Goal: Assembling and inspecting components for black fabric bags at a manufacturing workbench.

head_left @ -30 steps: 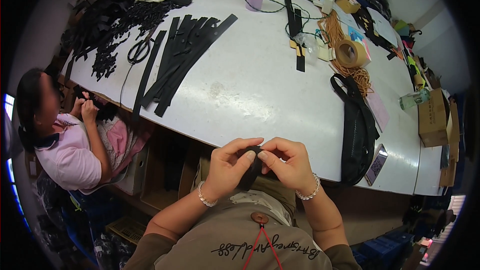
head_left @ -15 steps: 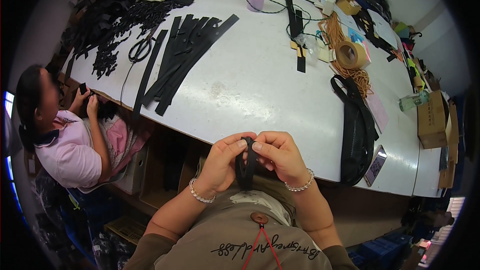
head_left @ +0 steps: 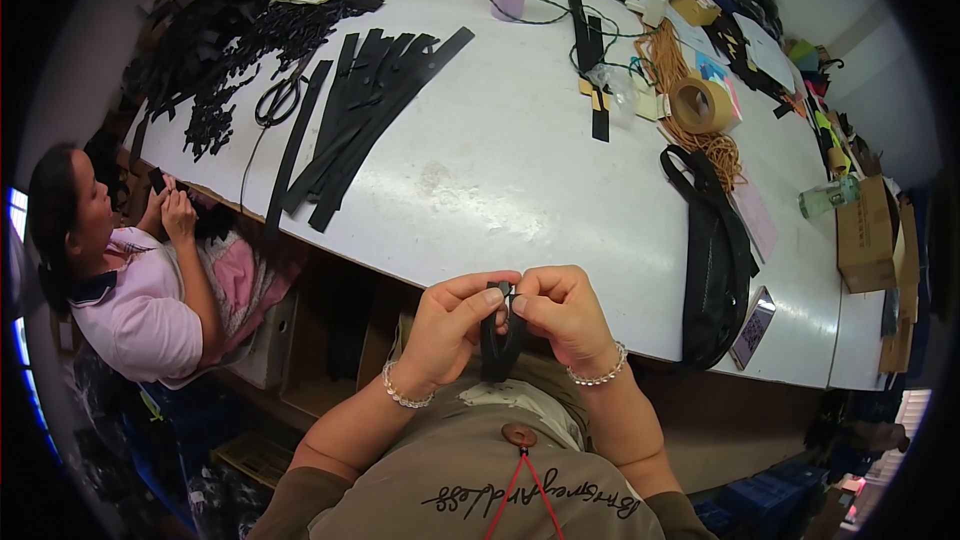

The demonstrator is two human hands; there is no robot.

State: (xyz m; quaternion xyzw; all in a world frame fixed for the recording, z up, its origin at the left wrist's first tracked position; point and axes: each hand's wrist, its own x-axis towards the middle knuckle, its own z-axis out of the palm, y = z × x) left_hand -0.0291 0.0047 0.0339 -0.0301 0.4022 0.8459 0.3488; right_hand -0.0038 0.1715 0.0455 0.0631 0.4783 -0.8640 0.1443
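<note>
Shifted slightly toward me, my left hand (head_left: 447, 323) and right hand (head_left: 570, 318) pinch a strap (head_left: 497, 360), likely light and pliant, best held near its top.

Brown shirt (head_left: 390, 488), red-corded pendant (head_left: 508, 435), clear beaded bracelets (head_left: 598, 379)

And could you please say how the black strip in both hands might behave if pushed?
The black strip would probably flex, since it hangs in a loop. It's likely light: the left hand and right hand merely pinch it.
</note>
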